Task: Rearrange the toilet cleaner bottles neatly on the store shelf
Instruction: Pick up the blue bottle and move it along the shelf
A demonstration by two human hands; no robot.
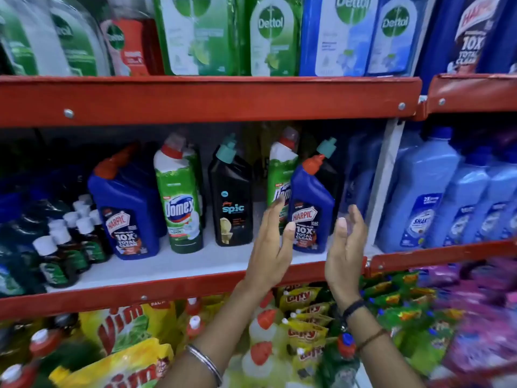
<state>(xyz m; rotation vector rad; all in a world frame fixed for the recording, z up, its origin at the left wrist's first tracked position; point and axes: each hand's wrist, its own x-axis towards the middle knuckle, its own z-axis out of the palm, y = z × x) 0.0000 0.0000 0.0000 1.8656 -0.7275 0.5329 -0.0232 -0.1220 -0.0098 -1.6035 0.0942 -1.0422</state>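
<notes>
On the middle shelf [173, 264] stand several toilet cleaner bottles. From the left: a large blue Harpic bottle [126, 208], a green Domex bottle [180, 197], a black Spic bottle [231, 197], a second green Domex bottle [279, 175] and a small blue Harpic bottle [312, 208] with another black bottle [330, 163] behind it. My left hand [272, 245] and my right hand [345, 247] are raised on either side of the small Harpic bottle, fingers spread. My left fingertips lie at its lower left edge; my right hand is a little apart from it.
Small dark bottles with white caps [67, 242] crowd the shelf's left end. Light blue bottles [425, 191] fill the bay to the right, past a white upright post [383, 186]. Dettol bottles [271, 37] stand on the shelf above. Vim packs [123, 331] and pouches fill the shelf below.
</notes>
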